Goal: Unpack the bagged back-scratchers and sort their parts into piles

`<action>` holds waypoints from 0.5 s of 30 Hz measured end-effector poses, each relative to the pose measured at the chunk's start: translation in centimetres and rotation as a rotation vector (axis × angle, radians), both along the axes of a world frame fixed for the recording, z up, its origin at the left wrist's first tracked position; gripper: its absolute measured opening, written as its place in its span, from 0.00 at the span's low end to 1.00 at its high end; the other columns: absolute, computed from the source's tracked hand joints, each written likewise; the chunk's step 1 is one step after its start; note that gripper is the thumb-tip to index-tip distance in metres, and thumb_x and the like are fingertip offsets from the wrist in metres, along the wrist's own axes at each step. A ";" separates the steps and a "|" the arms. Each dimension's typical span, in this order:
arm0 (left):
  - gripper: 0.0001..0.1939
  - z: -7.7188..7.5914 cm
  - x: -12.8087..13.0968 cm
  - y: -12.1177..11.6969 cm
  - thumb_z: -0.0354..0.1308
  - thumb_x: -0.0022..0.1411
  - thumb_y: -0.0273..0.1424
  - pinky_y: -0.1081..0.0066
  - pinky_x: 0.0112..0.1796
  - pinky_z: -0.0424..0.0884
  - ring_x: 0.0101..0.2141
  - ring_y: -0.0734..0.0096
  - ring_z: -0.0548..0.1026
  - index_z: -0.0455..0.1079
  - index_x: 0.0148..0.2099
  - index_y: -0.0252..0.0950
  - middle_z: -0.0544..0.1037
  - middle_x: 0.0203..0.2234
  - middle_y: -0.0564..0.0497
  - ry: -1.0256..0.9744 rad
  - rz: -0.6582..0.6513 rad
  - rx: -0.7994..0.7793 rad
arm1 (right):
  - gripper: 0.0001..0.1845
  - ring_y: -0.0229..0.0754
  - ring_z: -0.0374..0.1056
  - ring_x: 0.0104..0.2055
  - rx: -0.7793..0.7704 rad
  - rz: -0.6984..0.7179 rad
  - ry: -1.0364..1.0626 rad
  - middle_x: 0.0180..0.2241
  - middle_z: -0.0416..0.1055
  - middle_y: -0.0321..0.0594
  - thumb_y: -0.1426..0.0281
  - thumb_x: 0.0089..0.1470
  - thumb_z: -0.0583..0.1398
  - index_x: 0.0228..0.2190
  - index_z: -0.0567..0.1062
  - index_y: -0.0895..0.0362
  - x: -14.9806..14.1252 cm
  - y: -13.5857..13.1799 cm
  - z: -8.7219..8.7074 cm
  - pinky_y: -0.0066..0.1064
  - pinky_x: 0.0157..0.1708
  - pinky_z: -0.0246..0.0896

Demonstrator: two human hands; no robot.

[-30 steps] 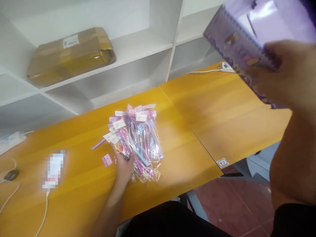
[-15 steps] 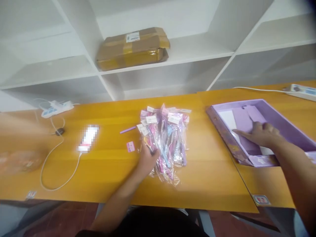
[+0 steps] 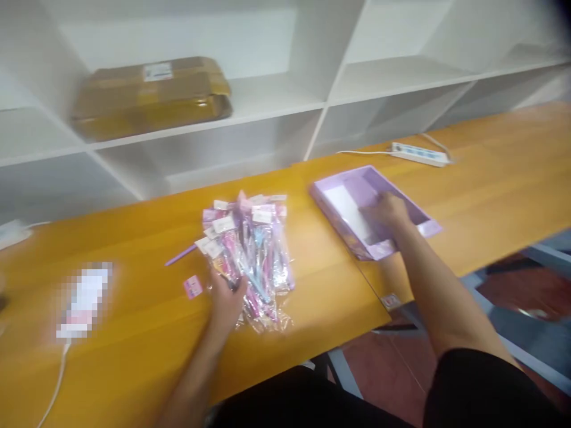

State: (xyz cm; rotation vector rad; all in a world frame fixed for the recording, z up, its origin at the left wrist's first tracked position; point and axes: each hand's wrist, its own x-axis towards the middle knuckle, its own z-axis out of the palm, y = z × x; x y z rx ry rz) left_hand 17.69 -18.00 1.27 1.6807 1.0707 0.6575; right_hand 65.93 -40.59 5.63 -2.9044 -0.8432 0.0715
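A pile of pens in clear plastic packets (image 3: pixel 263 255), pink, purple and blue with white header labels, lies on the wooden table. My left hand (image 3: pixel 226 300) is closed around the packets at the pile's near left edge, thumb on top; its other fingers are mostly hidden. A shallow purple open box (image 3: pixel 330 205) stands to the right of the pile. My right hand (image 3: pixel 389 211) reaches inside it, over a purple inner surface and a white area. Motion blur smears its fingers, so I cannot make out whether they hold anything.
A purple stick (image 3: pixel 181 255) and a small pink card (image 3: pixel 193 287) lie left of the pile. Farther left is a pixelated phone (image 3: pixel 84 300) with a white cable. A power strip (image 3: pixel 420 154) sits behind the box. A taped carton (image 3: pixel 151 98) rests on the white shelf.
The view has swung right, so everything appears farther left. My right hand remains in the box, where more of the white area now shows. My left hand stays on the packets.
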 end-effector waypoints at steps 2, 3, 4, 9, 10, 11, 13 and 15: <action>0.54 0.4 0.3 0.3 0.70 0.62 0.41 0.45 0.75 0.51 0.74 0.41 0.60 0.46 0.79 0.31 0.62 0.73 0.29 0.035 -0.018 -0.007 | 0.31 0.56 0.71 0.44 0.000 -0.098 -0.015 0.47 0.79 0.65 0.55 0.61 0.63 0.56 0.76 0.66 0.3 -0.1 -0.4 0.40 0.42 0.61; 0.54 0.7 0.3 0.3 0.71 0.62 0.42 0.44 0.75 0.51 0.74 0.40 0.59 0.45 0.79 0.31 0.61 0.73 0.28 0.058 -0.023 -0.014 | 0.29 0.55 0.71 0.45 0.018 -0.117 -0.018 0.49 0.79 0.62 0.57 0.62 0.62 0.57 0.75 0.65 0.4 -0.3 -0.5 0.39 0.44 0.60; 0.55 0.9 0.3 0.3 0.71 0.62 0.42 0.44 0.75 0.50 0.75 0.39 0.58 0.45 0.79 0.31 0.59 0.74 0.28 0.077 -0.025 -0.020 | 0.27 0.54 0.71 0.46 0.060 -0.130 -0.026 0.49 0.79 0.60 0.58 0.64 0.62 0.56 0.75 0.63 0.3 -0.4 -0.4 0.38 0.45 0.59; 0.55 1.1 0.2 0.0 0.71 0.62 0.43 0.43 0.76 0.48 0.76 0.40 0.56 0.45 0.79 0.32 0.59 0.75 0.30 0.079 -0.008 -0.008 | 0.22 0.51 0.66 0.45 0.352 -0.249 -0.158 0.52 0.75 0.59 0.56 0.70 0.56 0.55 0.71 0.60 0.3 -1.9 3.2 0.37 0.44 0.56; 0.56 1.0 0.2 0.1 0.71 0.62 0.43 0.43 0.76 0.48 0.76 0.40 0.56 0.44 0.79 0.33 0.59 0.74 0.30 0.086 -0.007 -0.010 | 0.23 0.51 0.66 0.46 0.394 -0.277 -0.203 0.53 0.74 0.60 0.57 0.72 0.54 0.57 0.69 0.60 0.5 -2.3 4.3 0.37 0.45 0.57; 0.56 1.0 0.2 0.1 0.71 0.62 0.43 0.44 0.75 0.48 0.75 0.40 0.57 0.44 0.79 0.32 0.60 0.74 0.29 0.096 -0.010 -0.010 | 0.22 0.50 0.65 0.47 0.441 -0.300 -0.249 0.54 0.73 0.61 0.59 0.73 0.52 0.58 0.67 0.61 0.7 -2.7 5.4 0.37 0.45 0.57; 0.55 0.9 0.2 0.2 0.70 0.62 0.44 0.44 0.75 0.49 0.75 0.39 0.57 0.44 0.79 0.31 0.59 0.74 0.28 0.110 -0.021 0.001 | 0.22 0.49 0.65 0.48 0.558 -0.325 -0.344 0.55 0.72 0.63 0.62 0.73 0.50 0.58 0.67 0.64 1.2 -3.4 7.3 0.36 0.47 0.58; 0.54 0.9 0.2 0.3 0.69 0.63 0.45 0.44 0.75 0.51 0.74 0.39 0.58 0.45 0.79 0.31 0.59 0.74 0.28 0.102 -0.030 0.018 | 0.21 0.48 0.65 0.49 0.632 -0.321 -0.406 0.55 0.71 0.63 0.64 0.74 0.49 0.58 0.67 0.65 1.7 -3.9 8.8 0.34 0.48 0.58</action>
